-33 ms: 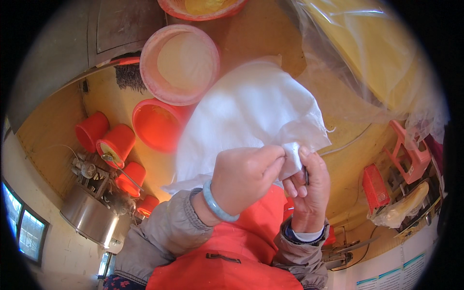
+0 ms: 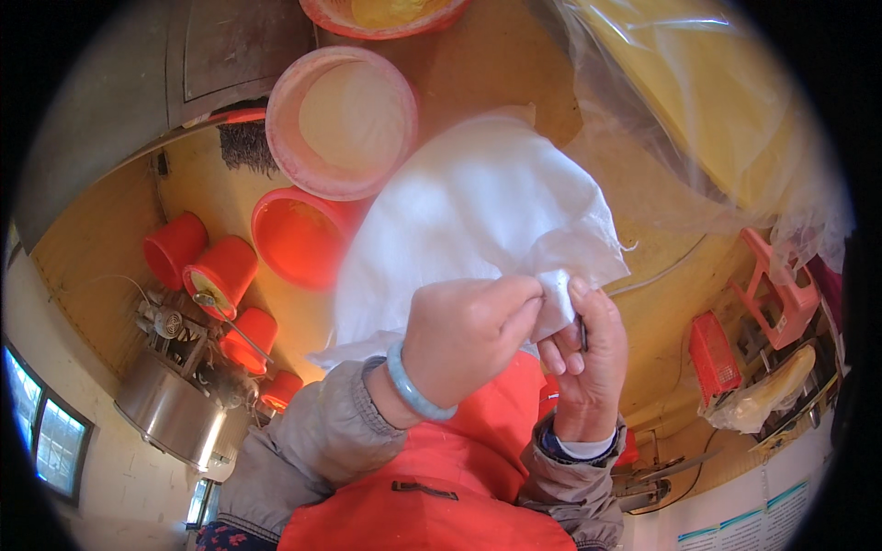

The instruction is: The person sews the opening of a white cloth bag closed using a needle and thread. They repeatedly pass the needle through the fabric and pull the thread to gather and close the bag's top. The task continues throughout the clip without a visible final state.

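Note:
A large white cloth-like sack [image 2: 469, 211] spreads out before me, its near corner gathered and folded over. My left hand [image 2: 473, 335], with a pale blue bangle at the wrist, is closed in a pinch on that folded corner. Facing it, my right hand [image 2: 594, 354] grips the same fold between thumb and fingers. A thin dark object [image 2: 583, 336] shows by the right fingers; its kind cannot be made out. Loose threads hang from the sack's right edge. The left fingertips are partly hidden behind the hand.
Beyond the sack stand a pink-rimmed tub of pale powder [image 2: 358, 119] and a red bucket [image 2: 294, 239]. Several red buckets and a metal mixer bowl [image 2: 175, 409] are at left. A red stool [image 2: 781, 294] and red basket [image 2: 715, 354] stand right, below clear plastic sheeting [image 2: 680, 110].

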